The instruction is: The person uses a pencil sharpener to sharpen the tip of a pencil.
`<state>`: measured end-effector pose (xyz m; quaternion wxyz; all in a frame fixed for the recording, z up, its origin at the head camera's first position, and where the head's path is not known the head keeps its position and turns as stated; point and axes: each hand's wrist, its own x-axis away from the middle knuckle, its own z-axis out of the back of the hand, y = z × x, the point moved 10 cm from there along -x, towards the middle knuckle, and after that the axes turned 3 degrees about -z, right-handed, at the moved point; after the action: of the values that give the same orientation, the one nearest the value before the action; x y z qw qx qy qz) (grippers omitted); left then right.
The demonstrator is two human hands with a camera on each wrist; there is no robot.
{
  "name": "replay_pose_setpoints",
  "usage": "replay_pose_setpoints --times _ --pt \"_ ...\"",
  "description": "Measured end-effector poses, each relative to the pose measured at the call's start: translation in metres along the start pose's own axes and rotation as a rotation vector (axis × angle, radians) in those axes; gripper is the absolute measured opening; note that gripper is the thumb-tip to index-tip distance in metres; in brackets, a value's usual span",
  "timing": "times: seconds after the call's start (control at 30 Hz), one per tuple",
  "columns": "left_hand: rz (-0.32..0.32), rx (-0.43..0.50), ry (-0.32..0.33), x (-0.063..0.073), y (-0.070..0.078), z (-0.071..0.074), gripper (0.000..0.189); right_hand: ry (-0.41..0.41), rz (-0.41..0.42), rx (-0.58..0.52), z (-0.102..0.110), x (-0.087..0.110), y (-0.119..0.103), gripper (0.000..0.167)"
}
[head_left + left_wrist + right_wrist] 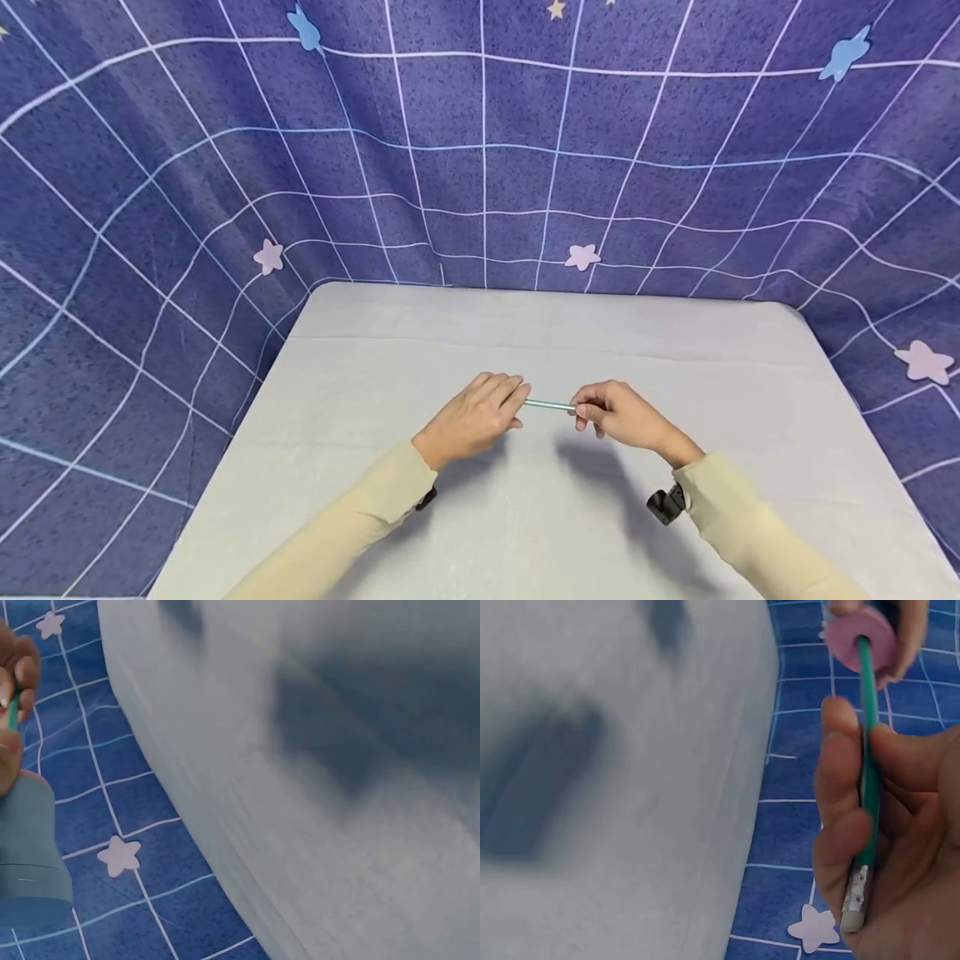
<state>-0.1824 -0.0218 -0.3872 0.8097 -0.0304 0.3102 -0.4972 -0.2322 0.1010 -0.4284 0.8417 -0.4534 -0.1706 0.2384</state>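
In the head view a green pencil [550, 405] runs level between the two hands, above the white table. My right hand [622, 414] pinches it between thumb and fingers; the right wrist view shows its metal ferrule and pale eraser [852, 921] near the palm. The pencil's other end sits in the hole of a pink round face [841, 646], which looks like the front of a pencil sharpener. My left hand [476, 414] holds this sharpener and hides it from the head view. Its blue-grey body [26, 832] shows in the left wrist view.
A white cloth covers the table [420, 342]. Behind and at the sides hangs a blue curtain [525, 183] with a line grid and stars. A black wrist camera [666, 505] is strapped to the right wrist. Both hands cast shadows on the cloth.
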Motion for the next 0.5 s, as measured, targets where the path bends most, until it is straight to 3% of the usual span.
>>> replay_pose_setpoints --times 0.13,0.2,0.37,0.5 --pt "0.044 0.069 -0.078 -0.004 -0.008 -0.009 0.050 0.176 0.032 0.157 0.006 0.002 0.000 0.012" --pt "0.079 0.130 -0.130 -0.005 -0.014 -0.013 0.049 0.281 0.098 0.275 0.008 0.006 -0.007 0.011" --pt "0.196 0.382 -0.216 -0.003 -0.034 -0.018 0.044 0.551 0.410 0.686 0.002 0.023 -0.038 0.022" --pt "0.288 0.629 -0.251 -0.003 -0.048 -0.019 0.037 0.703 0.622 0.854 -0.004 0.041 -0.052 0.023"
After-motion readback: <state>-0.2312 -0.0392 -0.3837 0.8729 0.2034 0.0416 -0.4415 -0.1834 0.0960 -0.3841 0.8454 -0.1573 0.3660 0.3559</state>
